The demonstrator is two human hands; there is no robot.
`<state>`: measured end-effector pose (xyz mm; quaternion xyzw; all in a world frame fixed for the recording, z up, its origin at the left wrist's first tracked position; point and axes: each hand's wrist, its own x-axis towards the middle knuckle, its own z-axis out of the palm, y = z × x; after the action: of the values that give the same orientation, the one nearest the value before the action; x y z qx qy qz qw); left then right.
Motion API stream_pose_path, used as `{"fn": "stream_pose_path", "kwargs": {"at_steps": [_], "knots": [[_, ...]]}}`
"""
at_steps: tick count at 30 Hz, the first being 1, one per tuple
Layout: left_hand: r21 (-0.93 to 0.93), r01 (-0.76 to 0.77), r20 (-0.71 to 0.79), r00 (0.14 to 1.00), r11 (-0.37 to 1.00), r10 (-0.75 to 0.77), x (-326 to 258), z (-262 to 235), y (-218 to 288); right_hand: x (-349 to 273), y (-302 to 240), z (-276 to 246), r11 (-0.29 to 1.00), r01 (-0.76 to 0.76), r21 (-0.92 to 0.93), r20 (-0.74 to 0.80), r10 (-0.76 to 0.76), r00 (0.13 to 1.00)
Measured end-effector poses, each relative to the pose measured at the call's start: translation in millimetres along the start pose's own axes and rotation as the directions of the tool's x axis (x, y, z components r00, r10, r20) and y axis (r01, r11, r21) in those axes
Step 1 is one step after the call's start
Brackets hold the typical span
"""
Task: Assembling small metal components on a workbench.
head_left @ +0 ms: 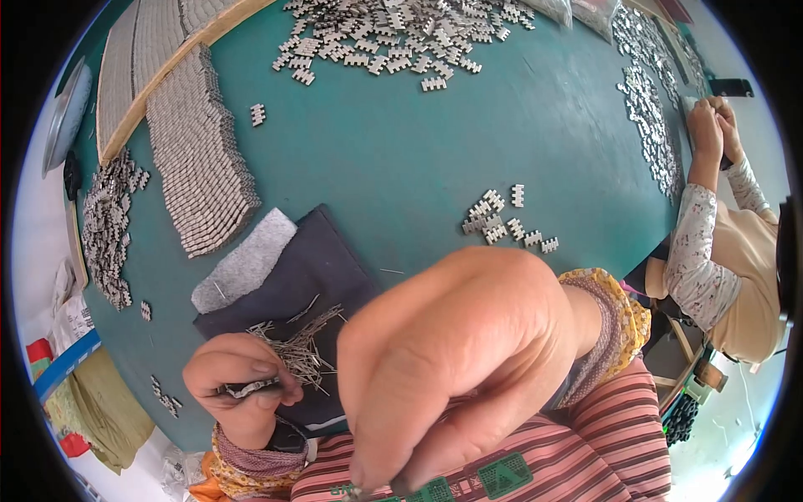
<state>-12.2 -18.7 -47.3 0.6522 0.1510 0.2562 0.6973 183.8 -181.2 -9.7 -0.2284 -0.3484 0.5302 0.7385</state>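
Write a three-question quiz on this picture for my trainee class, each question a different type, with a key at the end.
1. True or false: the loose heap of thin metal pins lies on the dark cloth.
2. Multiple choice: what colour is the tabletop?
A) red
B) white
C) green
3. Fill in: a small metal piece is pinched in the person's ___ hand.

Key:
1. True; the heap is spread on the cloth.
2. C, green.
3. Left; the left hand is beside the pins, while the right hand looms largest in the view.
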Motion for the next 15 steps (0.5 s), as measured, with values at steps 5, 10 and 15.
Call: {"fn": "stream_pose_path", "kwargs": {"at_steps": [5, 10, 15], "knots": [[-0.030, 0.062, 0.073, 0.996, 0.998, -0.060, 12.6, 1.3, 11.9, 9.4, -14.5, -31.5, 0.149, -0.116, -0.982, -0.150, -0.245, 0.958], [-0.036, 0.044, 0.114, 0.993, 0.998, -0.040, 15.5, 5.9, 16.0, -5.2, -32.1, -76.1, -0.063, -0.384, -0.921, -0.359, -0.246, 0.900], [-0.014, 0.009, 0.129, 0.992, 1.000, -0.007, 11.9, -0.6, 10.8, -2.3, -44.7, -73.9, -0.108, -0.459, -0.882, -0.371, -0.441, 0.817]]}}
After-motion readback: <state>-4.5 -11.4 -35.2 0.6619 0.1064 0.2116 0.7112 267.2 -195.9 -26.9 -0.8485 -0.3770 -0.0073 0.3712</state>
